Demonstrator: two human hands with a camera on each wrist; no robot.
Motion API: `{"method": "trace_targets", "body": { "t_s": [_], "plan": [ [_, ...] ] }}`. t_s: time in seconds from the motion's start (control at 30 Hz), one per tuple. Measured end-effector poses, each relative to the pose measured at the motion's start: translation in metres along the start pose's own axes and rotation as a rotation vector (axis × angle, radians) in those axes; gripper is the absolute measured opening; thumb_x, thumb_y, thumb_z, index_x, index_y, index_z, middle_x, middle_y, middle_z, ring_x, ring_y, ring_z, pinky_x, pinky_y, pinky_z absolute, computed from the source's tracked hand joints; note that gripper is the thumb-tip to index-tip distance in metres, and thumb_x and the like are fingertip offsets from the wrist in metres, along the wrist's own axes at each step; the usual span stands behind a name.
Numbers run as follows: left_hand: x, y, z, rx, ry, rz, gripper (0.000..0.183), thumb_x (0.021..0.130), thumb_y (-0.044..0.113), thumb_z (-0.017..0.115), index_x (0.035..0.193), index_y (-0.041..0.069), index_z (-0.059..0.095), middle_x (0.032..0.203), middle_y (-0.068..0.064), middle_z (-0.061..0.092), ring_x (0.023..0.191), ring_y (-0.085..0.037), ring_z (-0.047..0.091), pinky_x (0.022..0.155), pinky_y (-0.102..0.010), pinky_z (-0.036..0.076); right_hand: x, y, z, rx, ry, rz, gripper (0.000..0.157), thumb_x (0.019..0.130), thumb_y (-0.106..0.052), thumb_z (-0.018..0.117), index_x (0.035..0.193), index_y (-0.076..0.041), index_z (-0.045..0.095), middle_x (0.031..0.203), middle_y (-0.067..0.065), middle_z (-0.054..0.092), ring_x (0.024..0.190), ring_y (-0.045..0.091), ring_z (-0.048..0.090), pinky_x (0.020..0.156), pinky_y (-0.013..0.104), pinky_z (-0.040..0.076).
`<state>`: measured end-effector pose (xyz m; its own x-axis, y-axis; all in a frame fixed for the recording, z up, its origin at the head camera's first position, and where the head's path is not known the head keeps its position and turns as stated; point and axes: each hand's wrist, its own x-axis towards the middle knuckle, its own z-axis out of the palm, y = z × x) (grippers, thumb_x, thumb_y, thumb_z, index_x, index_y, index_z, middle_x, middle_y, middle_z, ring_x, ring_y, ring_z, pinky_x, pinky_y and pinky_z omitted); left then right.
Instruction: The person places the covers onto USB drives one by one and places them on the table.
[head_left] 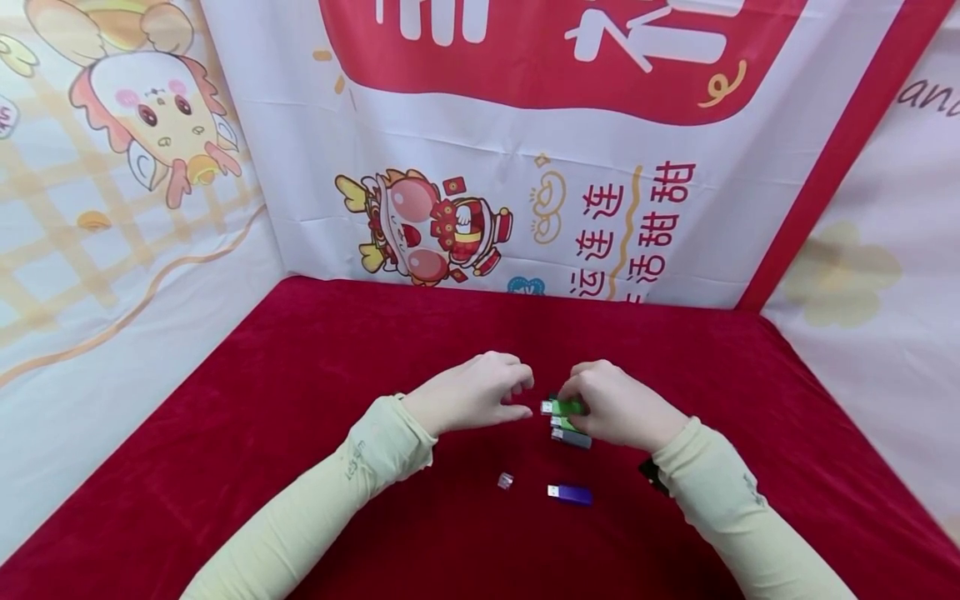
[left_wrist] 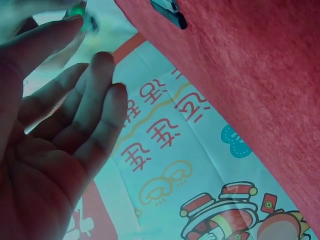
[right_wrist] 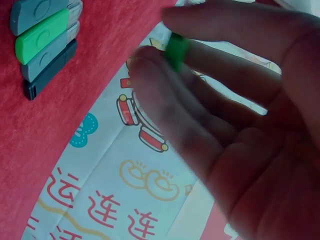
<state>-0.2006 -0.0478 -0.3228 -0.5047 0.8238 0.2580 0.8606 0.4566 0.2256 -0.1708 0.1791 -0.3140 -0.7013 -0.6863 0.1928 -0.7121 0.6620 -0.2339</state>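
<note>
Between the thumb and fingers of my right hand (head_left: 618,404) a green USB stick (right_wrist: 176,51) is pinched, its metal plug end (head_left: 549,407) pointing left towards the other hand. My left hand (head_left: 476,392) hovers just across from it, fingers loosely bent and holding nothing. Below the right hand, a row of USB sticks lies side by side on the cloth: a grey one (right_wrist: 37,15), a bright green one (right_wrist: 42,37), another grey one (right_wrist: 46,57) and a black one (right_wrist: 50,72). The right fingers partly cover this row in the head view.
Nearer to me, a purple USB stick (head_left: 573,495) lies with its metal plug bare. Left of it is a small clear cap (head_left: 506,481). Red cloth (head_left: 420,525) covers the table, and printed white fabric (head_left: 300,167) hangs at the back and sides.
</note>
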Motion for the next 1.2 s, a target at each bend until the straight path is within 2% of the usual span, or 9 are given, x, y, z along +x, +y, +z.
{"method": "trace_targets", "body": {
  "t_s": [0.2, 0.33, 0.73, 0.9, 1.2],
  "plan": [
    [0.001, -0.004, 0.002, 0.026, -0.028, -0.032, 0.022, 0.085, 0.026, 0.08, 0.095, 0.01, 0.068, 0.088, -0.002, 0.064, 0.075, -0.009, 0.058, 0.069, -0.019, 0.048, -0.001, 0.004, 0.001, -0.003, -0.17, 0.124, 0.012, 0.073, -0.005, 0.085, 0.081, -0.005, 0.076, 0.073, -0.002, 0.064, 0.061, 0.008, 0.054, 0.056, 0.022, 0.05],
    [0.002, -0.003, 0.001, 0.031, -0.041, -0.034, 0.022, 0.086, 0.027, 0.078, 0.095, 0.009, 0.069, 0.087, -0.004, 0.065, 0.076, -0.01, 0.057, 0.069, -0.02, 0.049, -0.002, 0.007, 0.005, -0.007, -0.224, 0.136, 0.013, 0.071, -0.007, 0.087, 0.078, -0.006, 0.075, 0.069, -0.003, 0.062, 0.058, 0.008, 0.053, 0.056, 0.023, 0.049],
    [0.002, -0.003, 0.002, 0.019, -0.09, -0.055, 0.022, 0.088, 0.03, 0.076, 0.096, 0.01, 0.07, 0.088, -0.005, 0.067, 0.075, -0.01, 0.056, 0.068, -0.02, 0.048, 0.0, 0.006, 0.018, -0.007, -0.225, 0.061, 0.018, 0.069, -0.006, 0.087, 0.067, -0.008, 0.069, 0.054, -0.009, 0.052, 0.047, 0.004, 0.042, 0.046, 0.022, 0.043],
    [0.002, -0.002, 0.002, 0.005, -0.102, -0.064, 0.022, 0.088, 0.029, 0.076, 0.095, 0.01, 0.07, 0.088, -0.005, 0.067, 0.074, -0.01, 0.056, 0.068, -0.019, 0.048, 0.001, 0.003, 0.02, 0.001, -0.241, 0.092, 0.018, 0.068, -0.007, 0.089, 0.071, -0.006, 0.071, 0.059, -0.007, 0.056, 0.049, 0.004, 0.049, 0.049, 0.022, 0.046],
    [0.002, -0.002, 0.004, 0.005, -0.109, -0.072, 0.021, 0.089, 0.032, 0.074, 0.093, 0.011, 0.07, 0.087, -0.004, 0.067, 0.073, -0.008, 0.054, 0.067, -0.018, 0.047, -0.001, -0.003, 0.022, -0.05, -0.26, 0.185, 0.021, 0.068, -0.014, 0.09, 0.07, -0.011, 0.069, 0.058, -0.01, 0.052, 0.049, 0.007, 0.05, 0.049, 0.026, 0.046]
  ]
}}
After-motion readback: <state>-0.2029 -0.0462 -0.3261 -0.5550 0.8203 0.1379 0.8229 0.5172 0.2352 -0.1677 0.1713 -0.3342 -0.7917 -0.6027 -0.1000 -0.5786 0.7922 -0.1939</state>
